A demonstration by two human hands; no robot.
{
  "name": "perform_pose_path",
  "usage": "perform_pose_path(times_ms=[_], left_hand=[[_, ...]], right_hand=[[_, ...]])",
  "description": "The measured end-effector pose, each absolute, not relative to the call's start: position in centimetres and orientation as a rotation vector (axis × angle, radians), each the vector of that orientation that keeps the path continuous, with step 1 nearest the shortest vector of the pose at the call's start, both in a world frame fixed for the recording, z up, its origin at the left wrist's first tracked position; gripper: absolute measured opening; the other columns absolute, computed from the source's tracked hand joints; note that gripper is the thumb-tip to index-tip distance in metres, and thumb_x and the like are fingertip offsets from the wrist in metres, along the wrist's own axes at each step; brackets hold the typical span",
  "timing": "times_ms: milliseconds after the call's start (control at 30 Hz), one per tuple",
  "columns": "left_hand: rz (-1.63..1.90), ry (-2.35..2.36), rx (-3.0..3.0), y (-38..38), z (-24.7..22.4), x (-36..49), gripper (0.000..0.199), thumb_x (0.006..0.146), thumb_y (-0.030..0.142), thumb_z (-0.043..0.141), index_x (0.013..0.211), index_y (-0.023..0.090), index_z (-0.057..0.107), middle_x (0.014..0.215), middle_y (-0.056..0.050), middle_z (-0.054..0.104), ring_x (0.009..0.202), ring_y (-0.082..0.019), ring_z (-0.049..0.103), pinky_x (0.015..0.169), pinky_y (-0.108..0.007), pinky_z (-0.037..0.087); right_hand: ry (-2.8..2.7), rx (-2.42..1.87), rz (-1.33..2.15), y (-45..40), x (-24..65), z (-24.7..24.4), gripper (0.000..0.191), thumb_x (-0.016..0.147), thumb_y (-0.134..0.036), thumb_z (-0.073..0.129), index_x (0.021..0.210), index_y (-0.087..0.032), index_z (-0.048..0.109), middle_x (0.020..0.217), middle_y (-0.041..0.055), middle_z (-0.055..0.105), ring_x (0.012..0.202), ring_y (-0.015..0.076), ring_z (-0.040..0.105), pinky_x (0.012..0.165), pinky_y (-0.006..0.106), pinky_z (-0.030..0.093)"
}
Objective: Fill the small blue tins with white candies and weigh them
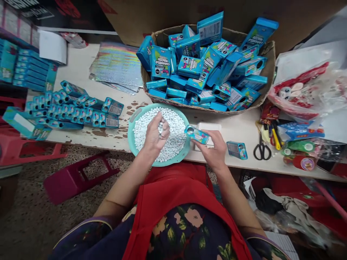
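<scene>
My left hand (157, 133) is over a turquoise plastic basin (131, 135) full of small white candies (173, 135). Its fingers are curled in, and white candies show between thumb and fingers. My right hand (215, 146) grips a small blue candy box (197, 134) at its lower end, just right of the basin. The box is tilted, its end with a round hole pointing toward the basin. Beneath that hand lies a white rectangular object (210, 127), partly covered. Another blue box (237, 150) rests on the table to the right.
Behind the basin stands a cardboard carton (267, 92) heaped with blue boxes. More blue boxes (72, 112) are lined up at left, near holographic sheets (116, 63). Scissors (262, 150) and plastic bags (311, 94) lie at right. A magenta stool (63, 184) is on the floor.
</scene>
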State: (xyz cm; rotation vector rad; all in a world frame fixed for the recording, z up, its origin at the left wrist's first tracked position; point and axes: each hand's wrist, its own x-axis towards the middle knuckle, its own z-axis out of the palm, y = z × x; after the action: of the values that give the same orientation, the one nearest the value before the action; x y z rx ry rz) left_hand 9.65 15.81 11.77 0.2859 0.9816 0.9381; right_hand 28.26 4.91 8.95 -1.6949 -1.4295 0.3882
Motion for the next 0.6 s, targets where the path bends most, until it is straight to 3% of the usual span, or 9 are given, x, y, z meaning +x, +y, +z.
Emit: perform_pose_path(times_ms=[133,267,600], left_hand=[[1.124,0.984,0.555,14.7,14.3,11.0,0.04,0.077,0.043,0.071,0.064,0.019,0.042,0.052,0.005,0.044,0.039,-0.004,0.04,0.034,-0.018,0.028],[1.269,0.987,0.652,14.7,13.9,10.9,0.039,0.08,0.041,0.069,0.062,0.019,0.042,0.057,0.004,0.046,0.047,-0.006,0.047,0.043,-0.02,0.039],[1.206,1.061,0.598,15.9,13.4,9.4,0.047,0.08,0.054,0.065,0.062,0.02,0.038,0.052,0.006,0.034,0.038,-0.004,0.029,0.034,-0.02,0.021]], right_hand=[[-1.551,-1.574,0.517,5.7,24.6,11.0,0.034,0.079,-0.036,0.073,0.111,-0.027,0.065,0.097,0.0057,0.069,0.09,0.0235,0.063,0.078,0.039,0.052],[-1.551,-1.57,0.527,6.6,22.8,10.5,0.032,0.08,-0.034,0.072,0.11,-0.028,0.065,0.095,0.0054,0.068,0.09,0.0235,0.062,0.078,0.039,0.051],[-1.434,-1.557,0.614,6.7,22.5,9.9,0.034,0.076,-0.037,0.076,0.107,-0.026,0.067,0.097,0.0047,0.069,0.092,0.0219,0.065,0.081,0.037,0.053]])
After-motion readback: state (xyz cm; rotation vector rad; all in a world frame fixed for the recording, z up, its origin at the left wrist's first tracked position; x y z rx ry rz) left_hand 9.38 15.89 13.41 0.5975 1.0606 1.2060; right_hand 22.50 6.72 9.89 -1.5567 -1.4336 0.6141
